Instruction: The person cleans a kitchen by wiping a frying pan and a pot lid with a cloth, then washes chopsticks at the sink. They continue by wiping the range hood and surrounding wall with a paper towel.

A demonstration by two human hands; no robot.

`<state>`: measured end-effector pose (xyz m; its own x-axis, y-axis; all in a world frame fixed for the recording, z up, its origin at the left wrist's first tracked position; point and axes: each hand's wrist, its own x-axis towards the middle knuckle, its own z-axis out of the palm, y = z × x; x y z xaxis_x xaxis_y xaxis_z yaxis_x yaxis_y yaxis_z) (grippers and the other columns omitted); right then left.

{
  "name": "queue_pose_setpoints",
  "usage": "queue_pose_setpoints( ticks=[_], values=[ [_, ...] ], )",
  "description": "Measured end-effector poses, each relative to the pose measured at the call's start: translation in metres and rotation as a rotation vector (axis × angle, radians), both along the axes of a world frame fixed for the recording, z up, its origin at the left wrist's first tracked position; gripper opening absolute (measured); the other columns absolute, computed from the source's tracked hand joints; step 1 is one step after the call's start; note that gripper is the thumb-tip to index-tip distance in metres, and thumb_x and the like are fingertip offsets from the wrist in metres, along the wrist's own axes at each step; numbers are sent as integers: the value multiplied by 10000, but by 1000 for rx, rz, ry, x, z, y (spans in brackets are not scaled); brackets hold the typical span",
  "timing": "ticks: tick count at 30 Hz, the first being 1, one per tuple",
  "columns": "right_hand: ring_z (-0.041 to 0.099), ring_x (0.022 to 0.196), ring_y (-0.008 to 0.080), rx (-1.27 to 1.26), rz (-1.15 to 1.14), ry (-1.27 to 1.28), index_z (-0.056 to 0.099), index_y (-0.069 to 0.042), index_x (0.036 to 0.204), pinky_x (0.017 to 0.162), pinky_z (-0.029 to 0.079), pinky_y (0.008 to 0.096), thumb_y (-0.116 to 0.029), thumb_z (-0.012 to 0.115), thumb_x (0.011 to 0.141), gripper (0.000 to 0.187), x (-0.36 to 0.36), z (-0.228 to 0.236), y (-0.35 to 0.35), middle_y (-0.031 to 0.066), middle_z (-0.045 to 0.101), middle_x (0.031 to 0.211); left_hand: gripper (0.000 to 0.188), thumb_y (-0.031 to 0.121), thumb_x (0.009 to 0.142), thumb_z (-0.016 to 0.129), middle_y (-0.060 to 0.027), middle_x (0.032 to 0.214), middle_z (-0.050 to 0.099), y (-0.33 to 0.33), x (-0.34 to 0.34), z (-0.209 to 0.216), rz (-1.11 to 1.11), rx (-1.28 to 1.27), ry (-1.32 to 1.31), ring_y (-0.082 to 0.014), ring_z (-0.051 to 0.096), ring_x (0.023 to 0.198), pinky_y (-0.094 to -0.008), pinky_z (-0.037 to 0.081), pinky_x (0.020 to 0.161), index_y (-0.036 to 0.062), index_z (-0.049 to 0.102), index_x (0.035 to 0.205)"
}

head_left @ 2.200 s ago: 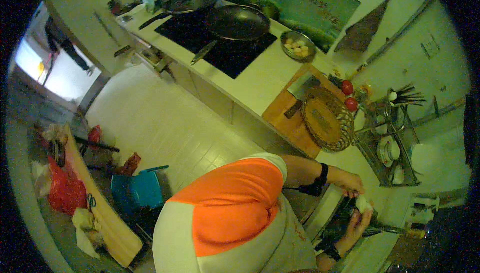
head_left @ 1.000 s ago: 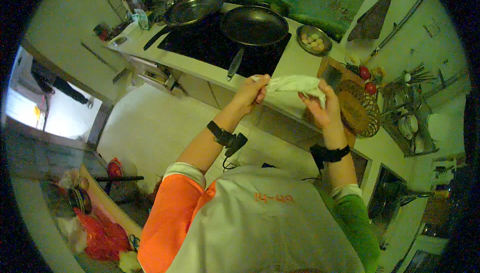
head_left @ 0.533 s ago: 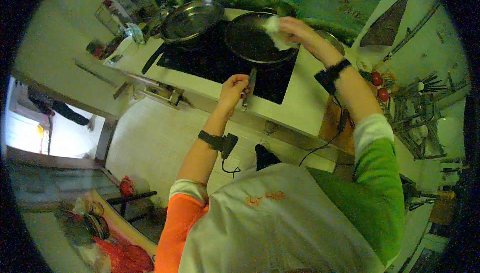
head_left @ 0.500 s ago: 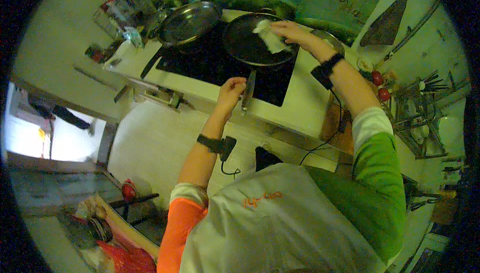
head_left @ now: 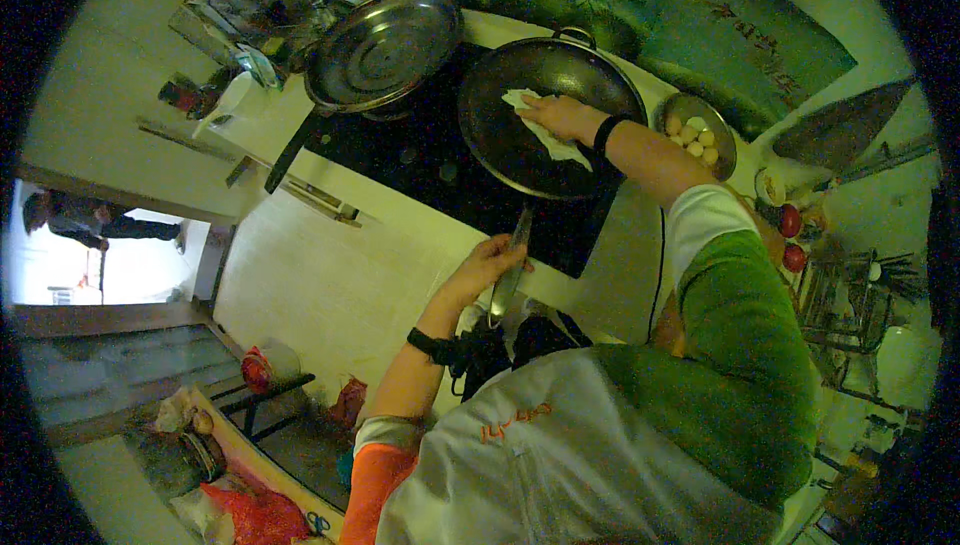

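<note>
A dark wok (head_left: pixel 545 65) rests on the right side of the black cooktop, its metal handle (head_left: pixel 508 290) pointing toward me. My left hand (head_left: pixel 490 263) is closed around that handle, near the counter's front edge. Inside the wok, my right hand (head_left: pixel 562 121) presses a crumpled white cloth or paper towel (head_left: pixel 562 151) against the inner surface. Its fingers are bunched over the cloth, which trails toward the near right wall of the wok.
Left of the wok, a second pan (head_left: pixel 385 50) sits on the black cooktop (head_left: pixel 420 160), its dark handle jutting past the counter edge. A metal bowl (head_left: pixel 728 150) of round, pale items stands right of the wok. Farther right are red round items (head_left: pixel 792 257) and a wire rack (head_left: pixel 850 290).
My right hand has moved with the cloth from the wok's right rim toward its middle. My left hand has its fingers farther around the handle. The view has shifted closer to the cooktop.
</note>
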<state>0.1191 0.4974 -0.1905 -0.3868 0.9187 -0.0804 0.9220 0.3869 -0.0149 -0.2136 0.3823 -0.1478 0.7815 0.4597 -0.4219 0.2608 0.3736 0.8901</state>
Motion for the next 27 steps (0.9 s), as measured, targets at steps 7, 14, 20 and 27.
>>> queue_pose_setpoints(
  ticks=[7,14,20,27],
  values=[
    [632,889,381,-487,-270,79,540,-68,1166,828,488,457,-268,402,948,327,1,-6,-55,202,652,872,291,293,910,602,-51,824,647,3,-2,0,-15,-225,-37,-157,592,744,-281,469,713,35,591,1043],
    [622,898,377,-192,131,-7,594,-51,1078,762,525,438,-17,497,838,261,-52,15,8,187,628,989,414,384,885,608,-66,934,651,13,6,-11,-241,34,241,-152,586,851,-295,466,742,79,598,1164],
    [631,797,374,41,-398,45,620,-28,951,676,508,469,-219,524,835,243,38,25,19,202,650,899,458,427,874,603,-86,938,662,12,-2,-20,-175,178,154,-195,613,823,-333,485,727,75,597,1167],
    [642,733,325,-455,-190,130,647,-38,876,627,489,468,-184,554,773,200,30,12,-10,199,651,790,403,368,915,563,-64,833,638,23,-6,-31,-124,212,130,-175,588,673,-317,481,627,47,581,1160]
  ],
)
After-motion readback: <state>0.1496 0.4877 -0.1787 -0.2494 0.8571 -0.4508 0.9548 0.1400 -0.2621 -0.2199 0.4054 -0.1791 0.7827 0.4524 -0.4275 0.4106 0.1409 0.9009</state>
